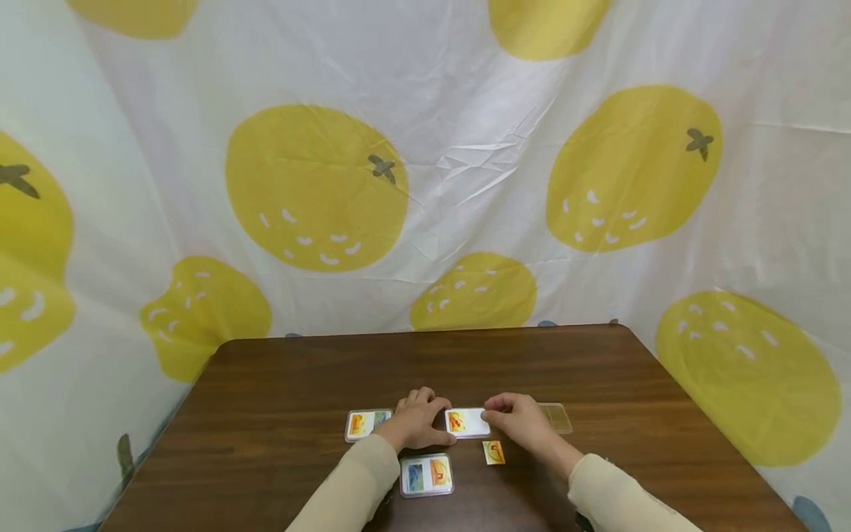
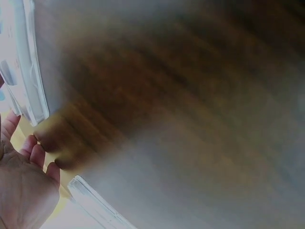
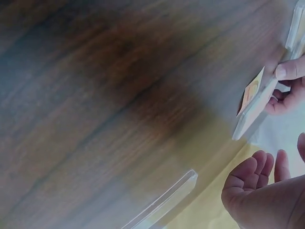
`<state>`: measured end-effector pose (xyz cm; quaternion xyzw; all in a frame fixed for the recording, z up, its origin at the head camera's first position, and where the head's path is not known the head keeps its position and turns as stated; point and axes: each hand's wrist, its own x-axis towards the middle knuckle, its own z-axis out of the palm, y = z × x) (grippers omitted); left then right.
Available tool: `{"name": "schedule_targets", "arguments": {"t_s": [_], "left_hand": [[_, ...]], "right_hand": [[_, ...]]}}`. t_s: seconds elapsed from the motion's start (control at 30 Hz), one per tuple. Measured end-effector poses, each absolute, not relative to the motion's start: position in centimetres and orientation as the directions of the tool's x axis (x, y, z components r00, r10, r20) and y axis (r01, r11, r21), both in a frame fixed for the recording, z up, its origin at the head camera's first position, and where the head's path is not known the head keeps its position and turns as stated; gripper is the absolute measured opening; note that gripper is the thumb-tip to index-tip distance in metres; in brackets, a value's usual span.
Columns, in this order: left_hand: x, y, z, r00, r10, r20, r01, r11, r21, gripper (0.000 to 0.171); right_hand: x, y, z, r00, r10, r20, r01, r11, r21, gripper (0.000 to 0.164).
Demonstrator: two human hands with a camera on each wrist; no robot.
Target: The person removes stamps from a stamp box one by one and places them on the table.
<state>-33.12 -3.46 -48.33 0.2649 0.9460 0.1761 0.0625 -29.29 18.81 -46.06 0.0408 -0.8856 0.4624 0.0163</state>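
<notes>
A flat clear case [image 1: 468, 423] with a small orange-and-yellow picture on its left half and white on its right half lies between the hands. My left hand [image 1: 419, 420] grips its left end, thumb at the near corner and index finger at the far corner. At its right edge are the thumb and index fingertips of my right hand [image 1: 521, 421], the other fingers curled; I cannot tell whether they pinch anything. Just in front of the case's right end lies a loose orange-and-yellow picture card [image 1: 493, 452], also seen edge-on in the right wrist view.
Left of my left hand sits another picture case [image 1: 359, 425]. A case with a blue and an orange picture [image 1: 426, 475] lies nearer me. A clear empty-looking case part [image 1: 557, 418] is beyond my right hand, on the brown table [image 1: 299, 384]. A lemon-print curtain [image 1: 452, 185] hangs behind.
</notes>
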Motion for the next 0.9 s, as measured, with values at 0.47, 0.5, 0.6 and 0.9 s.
{"name": "schedule_targets", "arguments": {"t_s": [0.47,0.5,0.6,0.9], "left_hand": [[-33.7,-3.3,-49.3,-0.854,0.52,-0.021,0.479,0.8,0.36,0.058],[-33.7,-3.4,-49.4,-0.854,0.52,-0.018,0.48,0.8,0.361,0.058],[-33.8,-3.3,-49.6,-0.853,0.521,-0.018,0.479,0.797,0.367,0.057],[-33.7,-3.3,-49.1,-0.855,0.515,-0.053,0.461,0.804,0.376,0.058]], "right_hand": [[-30.8,19.3,-46.3,-0.997,-0.022,0.069,-0.069,0.575,-0.816,0.02],[-30.9,19.3,-46.4,-0.998,-0.021,0.064,-0.065,0.576,-0.815,0.021],[-31.2,19.3,-46.5,-0.998,-0.021,0.054,-0.056,0.565,-0.823,0.023],[-32.7,19.1,-47.1,-0.996,-0.092,0.015,-0.062,0.531,-0.845,0.031]]}}
